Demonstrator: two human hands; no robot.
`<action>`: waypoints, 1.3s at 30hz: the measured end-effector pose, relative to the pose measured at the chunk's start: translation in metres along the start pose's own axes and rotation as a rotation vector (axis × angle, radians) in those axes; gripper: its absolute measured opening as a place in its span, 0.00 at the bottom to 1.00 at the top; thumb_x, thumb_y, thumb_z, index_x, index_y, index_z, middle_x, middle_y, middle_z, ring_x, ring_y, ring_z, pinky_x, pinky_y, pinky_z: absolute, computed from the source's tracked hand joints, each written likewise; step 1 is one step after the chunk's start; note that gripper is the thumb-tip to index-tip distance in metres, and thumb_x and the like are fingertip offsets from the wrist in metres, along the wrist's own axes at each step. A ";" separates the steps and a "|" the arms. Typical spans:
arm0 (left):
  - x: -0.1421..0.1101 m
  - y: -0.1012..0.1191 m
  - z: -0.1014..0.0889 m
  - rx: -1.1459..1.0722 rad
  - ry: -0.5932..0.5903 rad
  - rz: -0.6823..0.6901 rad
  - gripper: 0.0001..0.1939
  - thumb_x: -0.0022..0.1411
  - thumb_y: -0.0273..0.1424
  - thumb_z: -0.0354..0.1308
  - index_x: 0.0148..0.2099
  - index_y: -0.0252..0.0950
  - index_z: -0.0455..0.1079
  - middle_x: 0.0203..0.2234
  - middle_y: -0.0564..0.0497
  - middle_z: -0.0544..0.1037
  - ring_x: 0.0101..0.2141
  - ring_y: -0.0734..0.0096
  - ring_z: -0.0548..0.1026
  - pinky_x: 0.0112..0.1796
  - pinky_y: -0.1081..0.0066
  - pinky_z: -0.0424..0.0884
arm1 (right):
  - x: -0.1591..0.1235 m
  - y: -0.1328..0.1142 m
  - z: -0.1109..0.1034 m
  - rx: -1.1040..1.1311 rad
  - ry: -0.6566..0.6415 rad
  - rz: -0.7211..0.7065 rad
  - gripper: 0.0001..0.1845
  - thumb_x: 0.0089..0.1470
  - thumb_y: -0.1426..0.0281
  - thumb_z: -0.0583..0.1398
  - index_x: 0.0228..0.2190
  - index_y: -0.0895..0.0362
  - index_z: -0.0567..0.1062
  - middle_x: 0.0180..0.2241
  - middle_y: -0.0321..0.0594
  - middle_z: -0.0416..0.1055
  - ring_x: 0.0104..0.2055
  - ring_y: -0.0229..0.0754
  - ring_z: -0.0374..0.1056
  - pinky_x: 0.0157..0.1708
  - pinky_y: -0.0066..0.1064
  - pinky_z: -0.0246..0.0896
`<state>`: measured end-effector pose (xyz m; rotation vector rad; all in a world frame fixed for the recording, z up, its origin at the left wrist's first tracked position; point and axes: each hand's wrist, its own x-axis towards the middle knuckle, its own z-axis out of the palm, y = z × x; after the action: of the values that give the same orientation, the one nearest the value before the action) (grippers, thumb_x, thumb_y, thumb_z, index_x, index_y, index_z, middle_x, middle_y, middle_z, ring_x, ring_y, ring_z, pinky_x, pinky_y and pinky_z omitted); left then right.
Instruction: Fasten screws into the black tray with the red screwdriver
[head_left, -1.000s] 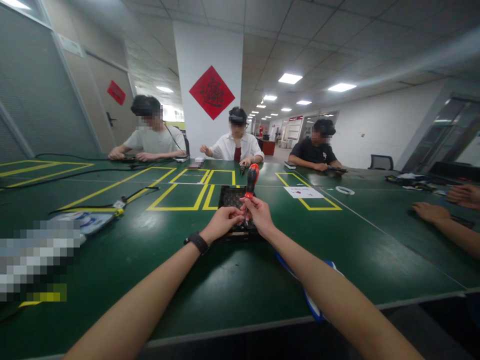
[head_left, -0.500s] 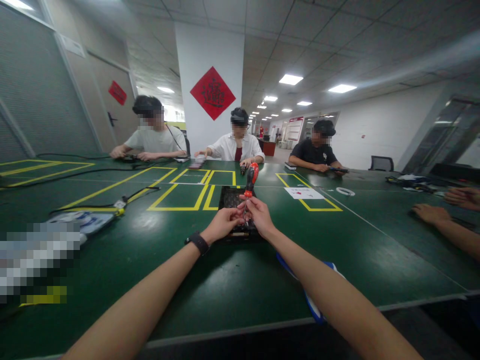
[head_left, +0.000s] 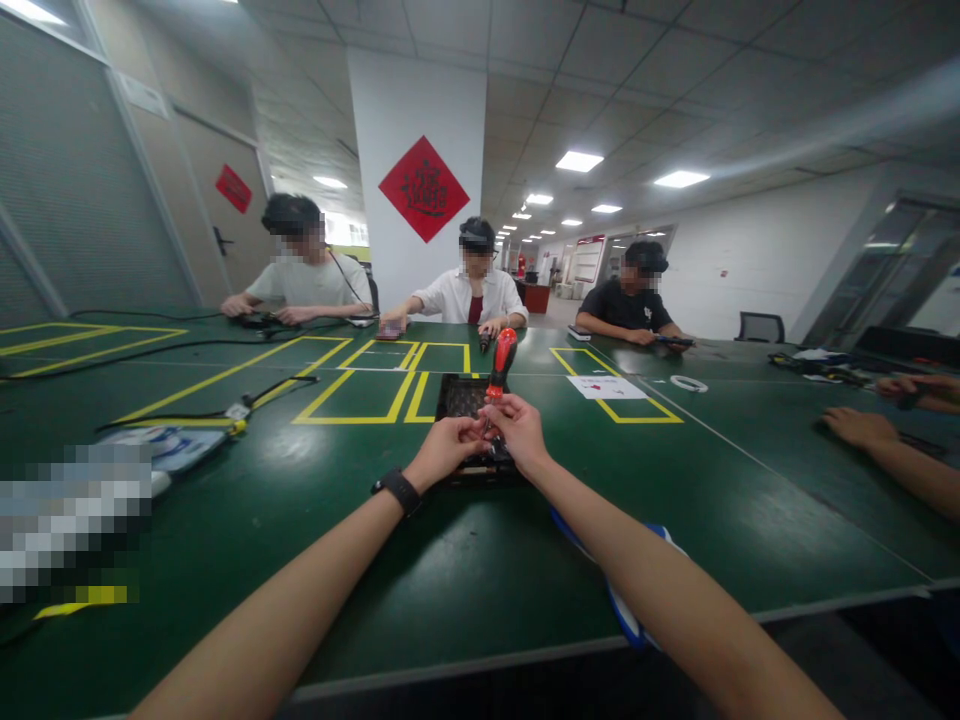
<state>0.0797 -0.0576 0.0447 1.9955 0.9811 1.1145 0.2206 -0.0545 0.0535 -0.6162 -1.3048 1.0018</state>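
Left hand (head_left: 448, 446): fingers curled and drawn together, tips at the screwdriver's shaft. Whether they pinch the shaft or a small part, I cannot tell. Black wristband (head_left: 397, 491) on the wrist.

Right hand (head_left: 520, 432): thumb and fingers closed on the red-and-black screwdriver (head_left: 501, 362), just below its handle. The two hands are side by side, fingertips touching or nearly so.

Screwdriver: held roughly upright, handle up, shaft pointing down over the case; its tip is hidden from me.

Black case (head_left: 455, 394): open, dark inside, lying on the green desk (head_left: 420, 610) beneath my hands. Details within are too small to tell.

Also on the desk: yellow tape outlines (head_left: 349, 421) beyond and to the left; a white paper (head_left: 606, 387) and a white ring (head_left: 689, 383) beyond, to the right; a blue-and-white item (head_left: 631, 618), partly under my right forearm.
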 end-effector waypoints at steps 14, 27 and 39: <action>0.000 0.001 0.000 -0.138 -0.132 0.042 0.12 0.51 0.31 0.55 0.38 0.29 0.70 0.29 0.49 0.77 0.32 0.68 0.74 0.35 0.71 0.68 | 0.002 -0.004 -0.002 -0.013 -0.085 0.054 0.18 0.48 0.60 0.57 0.39 0.58 0.71 0.29 0.38 0.71 0.21 0.30 0.64 0.20 0.23 0.62; 0.000 0.000 0.001 -0.030 -0.049 0.005 0.16 0.47 0.36 0.60 0.36 0.28 0.71 0.27 0.47 0.77 0.27 0.68 0.73 0.29 0.73 0.68 | 0.002 0.002 -0.001 -0.017 -0.010 0.012 0.16 0.41 0.63 0.62 0.32 0.58 0.68 0.27 0.37 0.70 0.25 0.36 0.69 0.22 0.27 0.66; -0.001 0.005 -0.001 -0.170 -0.147 0.019 0.12 0.51 0.31 0.56 0.37 0.29 0.70 0.28 0.48 0.77 0.31 0.68 0.74 0.35 0.71 0.68 | 0.001 -0.004 -0.003 -0.026 -0.089 0.046 0.18 0.47 0.60 0.57 0.38 0.58 0.71 0.29 0.38 0.71 0.20 0.29 0.62 0.19 0.22 0.60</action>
<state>0.0798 -0.0607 0.0487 1.9223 0.7676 1.0100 0.2239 -0.0547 0.0566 -0.6297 -1.3891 1.0620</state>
